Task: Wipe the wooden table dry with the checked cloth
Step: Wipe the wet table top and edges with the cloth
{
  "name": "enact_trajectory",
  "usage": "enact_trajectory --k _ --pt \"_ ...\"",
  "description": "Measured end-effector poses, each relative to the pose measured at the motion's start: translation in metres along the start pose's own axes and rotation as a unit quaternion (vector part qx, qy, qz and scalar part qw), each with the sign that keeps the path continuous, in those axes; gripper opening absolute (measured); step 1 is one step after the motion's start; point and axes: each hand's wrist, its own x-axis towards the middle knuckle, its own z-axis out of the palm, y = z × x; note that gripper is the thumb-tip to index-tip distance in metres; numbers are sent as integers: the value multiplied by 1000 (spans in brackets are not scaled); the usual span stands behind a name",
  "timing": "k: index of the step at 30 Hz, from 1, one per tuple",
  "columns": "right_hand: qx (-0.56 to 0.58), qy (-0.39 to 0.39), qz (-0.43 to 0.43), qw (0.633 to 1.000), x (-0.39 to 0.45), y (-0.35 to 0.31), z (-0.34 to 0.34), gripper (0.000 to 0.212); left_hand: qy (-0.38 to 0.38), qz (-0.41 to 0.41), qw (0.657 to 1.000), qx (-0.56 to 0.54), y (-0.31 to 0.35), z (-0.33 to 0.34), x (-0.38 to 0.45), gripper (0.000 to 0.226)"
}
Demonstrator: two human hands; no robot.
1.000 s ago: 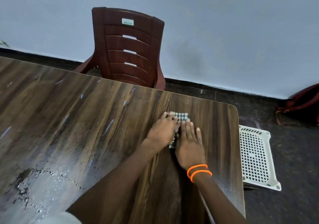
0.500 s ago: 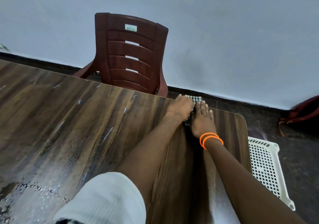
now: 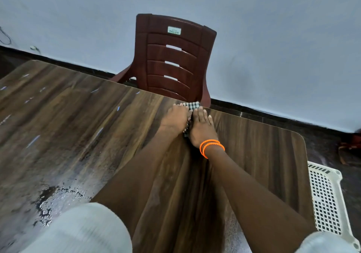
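The checked cloth (image 3: 192,105) lies folded at the far edge of the wooden table (image 3: 82,127), its tip over the edge. My left hand (image 3: 176,118) and my right hand (image 3: 202,127) press flat on it side by side and cover most of it. Two orange bangles (image 3: 211,147) circle my right wrist. A patch of water drops (image 3: 56,198) shines on the table at the near left, beside my left sleeve.
A dark red plastic chair (image 3: 172,57) stands against the table's far edge, right behind the cloth. A white perforated basket (image 3: 328,200) sits on the floor past the table's right edge. A pale wall rises behind.
Both hands have pushed the cloth away from me, from the middle of the table to its far edge. My arms are now stretched out and the view has shifted left.
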Motion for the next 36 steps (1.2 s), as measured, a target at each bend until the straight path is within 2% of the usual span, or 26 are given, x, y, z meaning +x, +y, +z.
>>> enact_trajectory --k 3,7,11,14,17,20,23,26,31,33,36 --pt "-9 7 -25 1000 -19 -12 12 75 -6 -10 999 45 -11 2 -25 26" --pt "-18 24 -34 999 -64 -6 21 68 -44 37 993 104 0 11 -68 45" --pt "-13 73 16 997 -96 15 29 66 -46 78 994 55 25 21 -72 43" --pt "-17 91 72 993 -77 17 26 60 -40 81 996 12 29 14 -54 34" --pt "-7 59 91 994 -47 -3 18 63 -6 52 999 10 21 0 -45 32" --pt "-23 44 56 997 -27 -34 23 71 26 17 999 37 -12 -13 -43 28" --pt "-21 27 -1 999 -24 -73 35 64 -5 -19 999 35 -64 -11 -57 27" --pt "-7 25 -33 999 -43 -108 48 61 -21 -74 997 30 -102 -3 -86 36" --pt "-5 26 -57 998 -108 -128 71 63 -79 -36 991 104 -103 -6 -162 53" --pt "-7 23 -56 998 -140 -123 74 63 -96 -31 990 104 -94 -2 -190 53" --pt "-17 30 -35 999 -193 -100 74 66 -97 43 991 86 -61 11 -225 51"
